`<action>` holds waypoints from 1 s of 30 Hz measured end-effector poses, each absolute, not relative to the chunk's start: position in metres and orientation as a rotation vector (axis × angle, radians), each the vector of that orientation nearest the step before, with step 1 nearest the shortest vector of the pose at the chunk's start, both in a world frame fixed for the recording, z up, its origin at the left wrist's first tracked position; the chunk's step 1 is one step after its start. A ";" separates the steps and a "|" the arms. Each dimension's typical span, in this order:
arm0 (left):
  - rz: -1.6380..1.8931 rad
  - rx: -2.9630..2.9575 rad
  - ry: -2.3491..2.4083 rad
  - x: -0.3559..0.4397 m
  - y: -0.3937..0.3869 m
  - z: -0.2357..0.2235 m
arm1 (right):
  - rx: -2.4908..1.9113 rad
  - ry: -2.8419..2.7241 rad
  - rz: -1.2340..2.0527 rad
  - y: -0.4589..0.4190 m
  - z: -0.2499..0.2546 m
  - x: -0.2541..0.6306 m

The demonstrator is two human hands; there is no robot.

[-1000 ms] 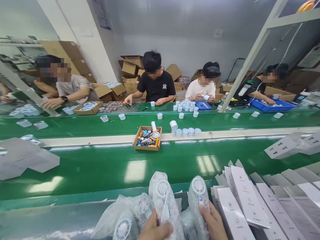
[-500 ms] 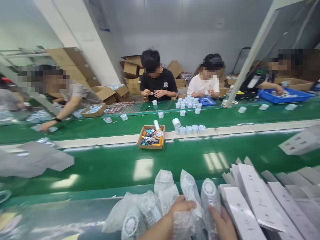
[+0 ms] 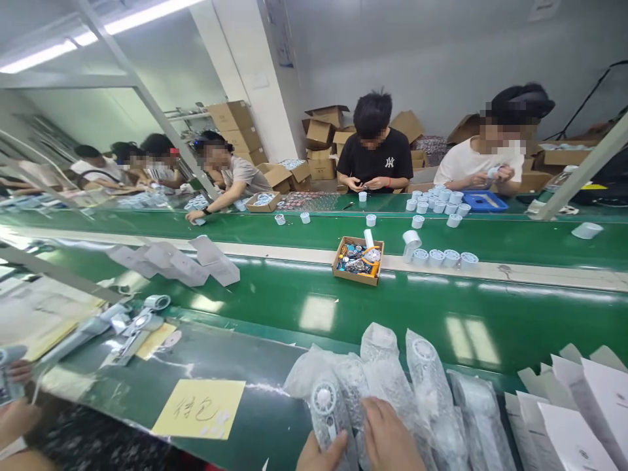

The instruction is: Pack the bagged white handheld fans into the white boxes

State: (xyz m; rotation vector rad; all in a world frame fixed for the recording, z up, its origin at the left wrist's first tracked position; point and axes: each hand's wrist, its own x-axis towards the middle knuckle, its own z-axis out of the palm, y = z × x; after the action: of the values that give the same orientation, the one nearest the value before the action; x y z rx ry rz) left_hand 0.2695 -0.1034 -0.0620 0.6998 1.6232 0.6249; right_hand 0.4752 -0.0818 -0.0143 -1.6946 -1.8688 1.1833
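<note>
Since the earlier frame the view has swung left, so the white boxes (image 3: 574,425) now sit off at the right edge and a yellow note (image 3: 200,409) with handwriting shows on the near worktop (image 3: 235,366); both hands have also shifted onto a different fan in the pile. Right now the left hand (image 3: 321,456) has its thumb pressed on the handle of one bagged fan (image 3: 328,409), fingers wrapped under where I can't see them, so the grip looks closed on it but I can't tell how firmly. The right hand (image 3: 392,437) lies flat over the neighbouring bagged fans (image 3: 426,373), fingers loose, more pinning than holding. That fan sits at the near edge of the worktop, front of the heap, touching the other bags on both sides. My take on doing this bit well: hold through the plastic at the handle, not the grille end, since the bag looks slippery and will slide otherwise. Keep the right hand pressing the pile down so the neighbours don't drag along. Lift straight toward yourself, clear of the green conveyor (image 3: 343,307) behind. A co-worker's hand (image 3: 14,418) is at far left, well apart, so no clash there.
</note>
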 end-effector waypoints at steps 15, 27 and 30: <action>0.886 0.303 1.238 0.288 -0.101 -0.059 | -1.898 -1.719 1.027 -0.084 -0.068 0.489; 0.748 0.581 1.258 0.274 -0.092 -0.058 | -1.957 -1.625 1.090 -0.082 -0.054 0.487; 0.730 0.529 1.174 0.276 -0.089 -0.058 | -2.015 -1.680 1.138 -0.074 -0.040 0.480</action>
State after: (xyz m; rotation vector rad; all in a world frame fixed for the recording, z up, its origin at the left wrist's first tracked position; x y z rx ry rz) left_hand 0.2762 -0.0893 -0.0577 0.5288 1.1739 0.7303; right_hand 0.4803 -0.0742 -0.0400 -2.0150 -1.6800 1.1381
